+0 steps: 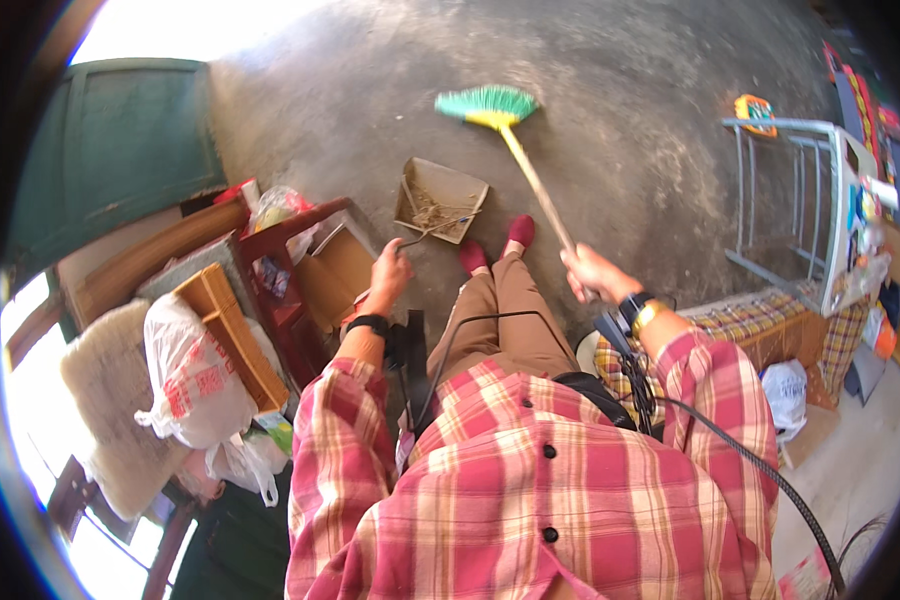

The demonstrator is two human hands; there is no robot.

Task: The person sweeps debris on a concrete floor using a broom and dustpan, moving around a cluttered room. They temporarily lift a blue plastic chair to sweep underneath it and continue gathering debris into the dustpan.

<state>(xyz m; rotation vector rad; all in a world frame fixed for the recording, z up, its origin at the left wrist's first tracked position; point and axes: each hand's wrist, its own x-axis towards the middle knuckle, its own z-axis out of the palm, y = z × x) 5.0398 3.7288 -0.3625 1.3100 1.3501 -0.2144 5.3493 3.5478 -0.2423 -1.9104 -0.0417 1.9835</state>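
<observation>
My left hand [391, 271] is closed around the thin wire handle [436, 227] of a dustpan [412, 180]. The pan sits in front of my feet, and a heap of dry brown debris [435, 214] lies in it. In my right hand [596, 271] is the wooden stick [538, 186] of a broom. Its yellow head with green bristles [491, 101] is on the concrete floor, farther out than the dustpan and to its right, apart from it. My maroon shoes [520, 231] stand just behind the pan.
To the left, a dark red wooden frame [285, 300] stands by a cardboard box [337, 277] and a white plastic bag [195, 375]. A green door panel [120, 142] is beyond. At right are a metal-legged table [832, 217] and a checked cloth-covered seat [750, 319]. Cables hang at my waist.
</observation>
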